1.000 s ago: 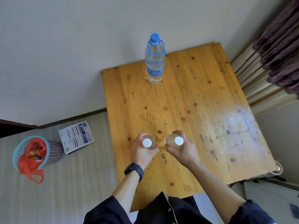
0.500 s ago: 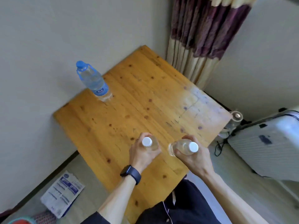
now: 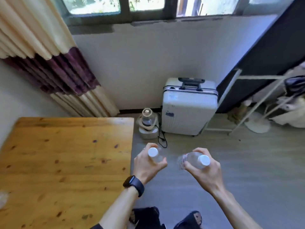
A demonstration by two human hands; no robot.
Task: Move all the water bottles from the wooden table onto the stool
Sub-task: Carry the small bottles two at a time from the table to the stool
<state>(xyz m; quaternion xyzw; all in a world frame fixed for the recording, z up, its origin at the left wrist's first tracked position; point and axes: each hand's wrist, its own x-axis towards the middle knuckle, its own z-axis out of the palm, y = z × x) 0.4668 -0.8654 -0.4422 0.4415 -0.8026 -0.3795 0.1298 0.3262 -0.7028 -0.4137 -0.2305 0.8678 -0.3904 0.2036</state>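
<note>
The room has a grey floor (image 3: 247,171) and a white wall (image 3: 140,63), with a window (image 3: 145,4) along the top of this wall. A dark wardrobe (image 3: 264,47) stands at the right side, and a cream and purple curtain (image 3: 49,63) hangs at the left, reaching down behind the far edge of the wooden surface (image 3: 57,162). The surface fills the lower left part of the view, and its right edge runs just beside the person's left forearm.

A white suitcase (image 3: 188,108) stands upright against the wall, with its handle on top. To its right there is a thin white rack (image 3: 260,77) in front of the wardrobe. Between the suitcase and the corner of the surface a small pale appliance (image 3: 147,123) sits on the floor, and a black cable (image 3: 162,139) lies beside it.

Both hands are over the floor, to the right of the surface. The left hand (image 3: 146,167) has its fingers curled around a clear bottle (image 3: 155,156) with a white cap, which is held about upright, with the cap facing the camera. The right hand (image 3: 204,174) grips a second clear bottle (image 3: 193,160), which is tilted, with its white cap pointing to the right and its base toward the left hand. The two bottles are near each other but do not touch. A black watch (image 3: 133,183) is on the left wrist.
</note>
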